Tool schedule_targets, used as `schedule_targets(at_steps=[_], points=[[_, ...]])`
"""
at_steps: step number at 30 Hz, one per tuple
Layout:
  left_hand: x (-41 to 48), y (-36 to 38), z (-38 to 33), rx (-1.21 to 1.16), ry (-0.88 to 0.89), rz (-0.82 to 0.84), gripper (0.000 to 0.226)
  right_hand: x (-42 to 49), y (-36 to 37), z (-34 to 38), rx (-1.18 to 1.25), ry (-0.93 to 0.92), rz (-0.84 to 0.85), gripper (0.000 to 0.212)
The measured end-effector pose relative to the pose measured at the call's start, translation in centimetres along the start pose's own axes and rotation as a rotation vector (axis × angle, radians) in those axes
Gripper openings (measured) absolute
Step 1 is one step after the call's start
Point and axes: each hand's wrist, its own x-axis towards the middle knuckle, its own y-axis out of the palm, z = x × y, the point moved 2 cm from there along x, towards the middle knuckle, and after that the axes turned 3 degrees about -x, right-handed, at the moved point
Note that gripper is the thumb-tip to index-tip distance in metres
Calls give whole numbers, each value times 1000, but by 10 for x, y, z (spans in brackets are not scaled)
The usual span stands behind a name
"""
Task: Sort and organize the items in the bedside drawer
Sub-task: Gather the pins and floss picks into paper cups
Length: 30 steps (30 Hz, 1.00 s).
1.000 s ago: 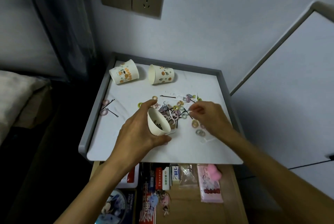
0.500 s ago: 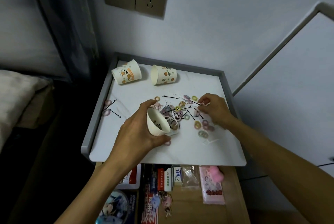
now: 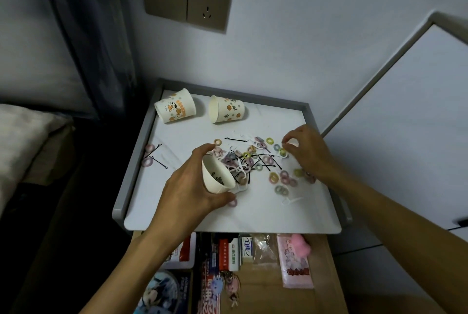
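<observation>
the tilted white paper cup [image 3: 217, 179], gripped by the left hand [image 3: 188, 188], could spill the dark pins inside onto the heap of pastel hair rings and black bobby pins [image 3: 253, 159] between the hands. the right hand [image 3: 310, 152] curls over the rings; i cannot tell if it pinches one. the open wooden drawer [image 3: 326, 275] under both wrists holds boxes and a pink packet [image 3: 295, 267]. two printed paper cups [image 3: 176, 109] beyond the left hand lie tipped.

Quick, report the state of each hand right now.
Left hand: grips the tilted paper cup.
Right hand: fingers curled above the hair ties; whether they pinch anything cannot be told.
</observation>
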Motion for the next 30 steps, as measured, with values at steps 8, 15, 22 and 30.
schedule_targets(at_steps=[8,15,22,30], points=[[1,0,-1,-1,5,2,93,14,27,40,-53,118,129,15],[0,0,0,13,5,4,94,23,20,43,-375,96,201,13],[-1,-2,-2,7,6,-1,91,31,9,33,-98,236,187,16],[1,2,-2,-13,-8,-4,94,0,-13,35,0,121,253,11]])
